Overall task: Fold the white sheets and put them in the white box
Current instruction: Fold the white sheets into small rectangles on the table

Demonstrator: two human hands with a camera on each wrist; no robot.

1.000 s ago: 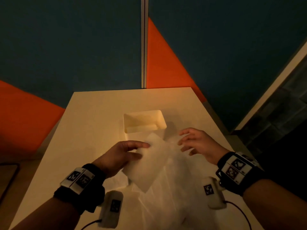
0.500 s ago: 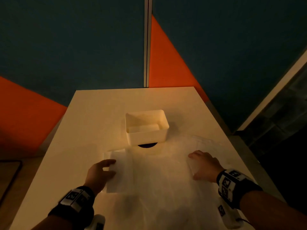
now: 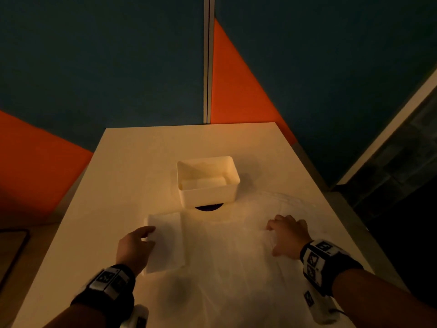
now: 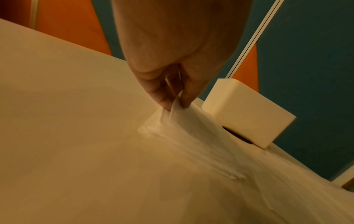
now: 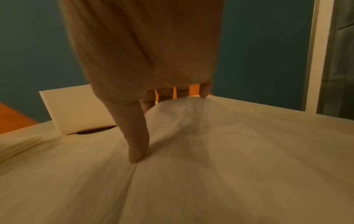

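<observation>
A thin white sheet (image 3: 224, 252) lies spread on the table in front of the white box (image 3: 208, 181). Its left part is doubled over into a more opaque flap (image 3: 165, 240). My left hand (image 3: 149, 233) pinches that flap's edge between thumb and finger, seen close in the left wrist view (image 4: 175, 104), beside the box (image 4: 247, 112). My right hand (image 3: 279, 228) holds the sheet's right side. In the right wrist view its thumb (image 5: 137, 154) presses the sheet (image 5: 210, 151) down while the curled fingers hold a raised hump. A folded white sheet lies inside the box.
The pale table (image 3: 142, 162) ends at a blue and orange partition wall. A dark round hole (image 3: 209, 207) shows under the box's near side. More thin sheets (image 3: 290, 202) lie to the right of the box, near the table's right edge.
A second ago my left hand held the sheet up near the box. Both hands have since drawn back and apart, and the sheet now lies flat on the table.
</observation>
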